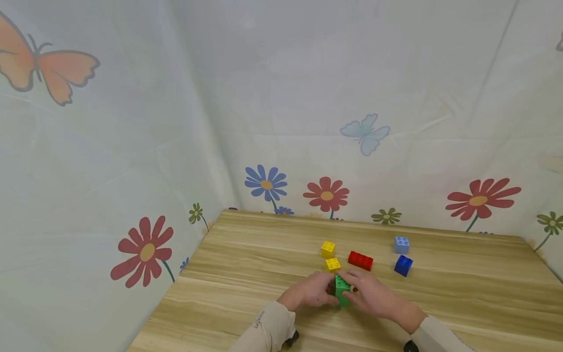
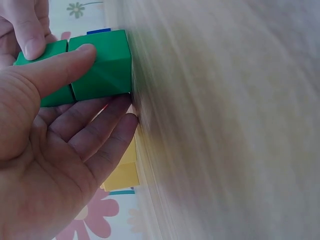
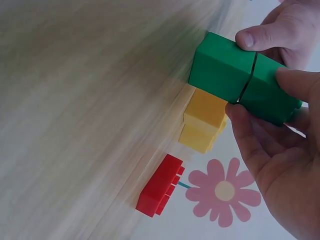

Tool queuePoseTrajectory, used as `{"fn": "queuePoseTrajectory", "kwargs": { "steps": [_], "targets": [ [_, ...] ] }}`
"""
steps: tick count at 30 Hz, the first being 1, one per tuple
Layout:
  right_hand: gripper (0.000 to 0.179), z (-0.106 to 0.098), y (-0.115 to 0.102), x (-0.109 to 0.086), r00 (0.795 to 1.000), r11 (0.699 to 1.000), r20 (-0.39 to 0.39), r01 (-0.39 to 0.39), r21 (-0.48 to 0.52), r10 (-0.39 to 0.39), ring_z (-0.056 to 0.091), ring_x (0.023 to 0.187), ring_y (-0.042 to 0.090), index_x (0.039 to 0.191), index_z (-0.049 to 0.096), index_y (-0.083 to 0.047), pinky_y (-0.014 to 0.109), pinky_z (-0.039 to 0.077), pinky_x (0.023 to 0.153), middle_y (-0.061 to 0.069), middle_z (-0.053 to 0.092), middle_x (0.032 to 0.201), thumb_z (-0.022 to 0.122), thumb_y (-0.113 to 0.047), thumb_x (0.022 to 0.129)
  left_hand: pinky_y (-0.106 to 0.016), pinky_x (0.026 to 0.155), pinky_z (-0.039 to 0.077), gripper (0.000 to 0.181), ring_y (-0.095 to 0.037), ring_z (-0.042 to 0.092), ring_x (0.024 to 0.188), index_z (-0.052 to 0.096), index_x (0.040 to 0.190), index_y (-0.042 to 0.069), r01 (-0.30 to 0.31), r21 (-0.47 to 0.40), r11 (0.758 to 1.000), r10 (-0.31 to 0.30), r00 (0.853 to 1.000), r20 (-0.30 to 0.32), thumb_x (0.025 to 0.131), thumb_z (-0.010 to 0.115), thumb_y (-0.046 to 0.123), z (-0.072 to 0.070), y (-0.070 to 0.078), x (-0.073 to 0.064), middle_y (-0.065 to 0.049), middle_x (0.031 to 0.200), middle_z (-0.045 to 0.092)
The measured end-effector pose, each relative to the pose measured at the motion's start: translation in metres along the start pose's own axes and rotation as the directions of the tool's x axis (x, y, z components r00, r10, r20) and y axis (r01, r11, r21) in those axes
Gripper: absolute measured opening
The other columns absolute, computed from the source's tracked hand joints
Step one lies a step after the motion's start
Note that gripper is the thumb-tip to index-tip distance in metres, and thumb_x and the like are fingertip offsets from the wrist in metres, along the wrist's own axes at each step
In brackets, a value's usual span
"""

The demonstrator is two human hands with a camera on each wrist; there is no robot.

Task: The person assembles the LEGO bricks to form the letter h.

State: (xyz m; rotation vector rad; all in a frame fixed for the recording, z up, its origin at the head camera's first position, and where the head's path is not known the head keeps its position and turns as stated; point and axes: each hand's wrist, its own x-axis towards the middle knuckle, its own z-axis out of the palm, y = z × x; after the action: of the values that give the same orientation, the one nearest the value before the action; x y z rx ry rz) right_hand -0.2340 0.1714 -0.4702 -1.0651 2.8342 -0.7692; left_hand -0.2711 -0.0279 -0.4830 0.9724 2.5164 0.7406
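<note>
Two green toy bricks stand stacked one over the other, with a thin dark seam between them. My left hand (image 1: pixel 313 289) holds the lower green brick (image 2: pixel 110 72), its thumb across one face and fingers behind. From the other side, my right hand (image 1: pixel 373 294) pinches the upper green brick (image 3: pixel 270 92) between thumb and fingers. Studs show on top of the upper one in the head view. In the left wrist view the lower brick's base is right at the tabletop.
Just beyond the hands are two yellow bricks (image 1: pixel 333 264) and a long red brick (image 1: pixel 360 260). Farther right sit a dark blue brick (image 1: pixel 403 265) and a light blue brick (image 1: pixel 401 245). A flowered cloth (image 1: pixel 281 122) hangs behind the wooden table (image 1: pixel 246 249).
</note>
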Motion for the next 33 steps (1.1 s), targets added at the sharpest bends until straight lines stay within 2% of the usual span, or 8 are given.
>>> {"fn": "queuePoseTrajectory", "kwargs": {
  "steps": [8, 22, 33],
  "targets": [
    [0.038, 0.0010, 0.0059, 0.0020, 0.998, 0.987, 0.009, -0.057, 0.149, 0.056, 0.055, 0.091, 0.007, 0.124, 0.054, -0.013, 0.029, 0.051, 0.079, -0.009, 0.057, 0.111, 0.067, -0.023, 0.089, -0.019, 0.078, 0.045, 0.029, 0.004, 0.054, 0.086, 0.061, 0.110, 0.019, -0.001, -0.019, 1.000, 0.001, 1.000, 0.001, 0.084, 0.073, 0.018, 0.0007, -0.0008, 0.0005, 0.014, 0.099, 0.063],
    [0.036, -0.0002, 0.0057, 0.0027, 1.000, 0.996, -0.002, -0.014, 0.091, 0.014, 0.054, 0.089, 0.006, 0.121, 0.057, -0.013, 0.029, 0.052, 0.077, -0.010, 0.058, 0.108, 0.068, -0.025, 0.089, -0.019, 0.076, 0.045, 0.027, 0.004, 0.053, 0.083, 0.061, 0.109, 0.020, -0.007, -0.002, 1.000, 0.007, 1.000, 0.001, 0.084, 0.073, 0.019, 0.0013, -0.0024, 0.0022, 0.015, 0.097, 0.062],
    [0.037, -0.0025, 0.0037, 0.0045, 0.999, 0.994, 0.022, -0.045, 0.104, 0.043, 0.055, 0.090, 0.006, 0.123, 0.058, -0.011, 0.030, 0.052, 0.078, -0.009, 0.059, 0.109, 0.067, -0.025, 0.089, -0.020, 0.078, 0.045, 0.031, 0.004, 0.054, 0.084, 0.060, 0.112, 0.020, 0.002, -0.013, 1.000, -0.002, 1.000, 0.000, 0.084, 0.073, 0.019, 0.0003, -0.0005, 0.0010, 0.015, 0.098, 0.063]
  ]
}}
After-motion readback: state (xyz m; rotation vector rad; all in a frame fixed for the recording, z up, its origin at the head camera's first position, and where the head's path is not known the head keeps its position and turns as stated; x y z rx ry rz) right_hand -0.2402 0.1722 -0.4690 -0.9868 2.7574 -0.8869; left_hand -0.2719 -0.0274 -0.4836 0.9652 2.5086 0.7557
